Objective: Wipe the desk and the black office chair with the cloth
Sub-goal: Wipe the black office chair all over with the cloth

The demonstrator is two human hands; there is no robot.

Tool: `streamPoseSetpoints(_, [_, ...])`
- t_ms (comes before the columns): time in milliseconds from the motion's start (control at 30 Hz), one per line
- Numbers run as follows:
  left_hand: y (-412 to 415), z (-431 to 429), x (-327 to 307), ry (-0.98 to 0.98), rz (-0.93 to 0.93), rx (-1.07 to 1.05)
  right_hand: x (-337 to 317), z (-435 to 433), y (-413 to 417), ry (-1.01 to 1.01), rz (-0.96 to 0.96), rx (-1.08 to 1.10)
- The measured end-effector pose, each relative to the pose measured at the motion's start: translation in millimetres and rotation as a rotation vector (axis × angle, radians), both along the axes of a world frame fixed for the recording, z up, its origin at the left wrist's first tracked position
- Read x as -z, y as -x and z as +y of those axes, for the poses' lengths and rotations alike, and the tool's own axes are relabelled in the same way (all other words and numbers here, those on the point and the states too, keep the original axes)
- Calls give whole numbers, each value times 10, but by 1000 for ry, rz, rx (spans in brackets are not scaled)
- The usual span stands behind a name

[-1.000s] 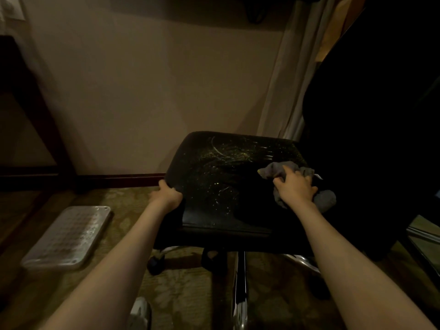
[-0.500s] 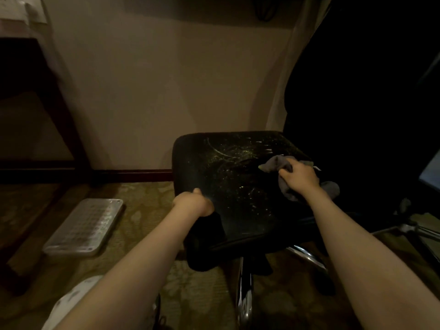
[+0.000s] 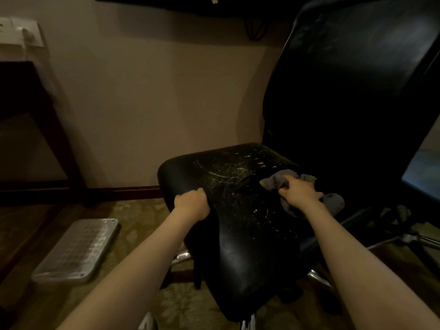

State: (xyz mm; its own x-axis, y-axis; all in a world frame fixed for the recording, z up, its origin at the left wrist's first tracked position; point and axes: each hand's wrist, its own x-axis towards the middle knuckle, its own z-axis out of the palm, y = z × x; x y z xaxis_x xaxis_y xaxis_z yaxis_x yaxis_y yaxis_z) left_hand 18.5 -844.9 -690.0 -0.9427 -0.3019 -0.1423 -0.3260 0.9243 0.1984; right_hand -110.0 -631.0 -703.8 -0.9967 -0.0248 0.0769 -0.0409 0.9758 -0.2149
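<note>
Dim carpeted room: left hand [image 3: 191, 204] grips the black leather office chair's speckled seat [image 3: 228, 186], right hand [image 3: 301, 192] clutches a crumpled grey cloth [image 3: 333, 202]; wiping evidently unfinished.

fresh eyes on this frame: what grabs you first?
The black leather office chair seat, centre frame, flecked with pale yellowish specks and scratch marks. The right hand presses a crumpled grey cloth on its right side while the left hand grips its left edge. A clear plastic tray lies on the carpet, lower left.
</note>
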Motion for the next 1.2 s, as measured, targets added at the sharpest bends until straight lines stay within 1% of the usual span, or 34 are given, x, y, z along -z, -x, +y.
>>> streamPoseSetpoints(100, [54, 21, 133, -70, 120, -10, 12, 6, -17, -16, 3, 2])
streamPoseSetpoints(167, [64, 16, 150, -92, 163, -29, -7, 9, -16, -10, -9, 3])
streamPoseSetpoints(367, [23, 68, 190, -77, 196, -34, -31, 55, -38, -13, -9, 1])
streamPoseSetpoints(533, [-4, 180, 225, -105, 220, -60, -49, 149, -11, -36, 5, -28])
streamPoseSetpoints(833, [-56, 397, 212, -29, 176, -42, -102, 190, -10, -67, -8, -38])
streamPoseSetpoints(1033, [70, 56, -37, -44, 122, 46, -87, 86, -20, -43, -1, 30])
streamPoseSetpoints(1200, [343, -237, -110, -147, 244, 12, -45, -18, -20, -43, 0, 97])
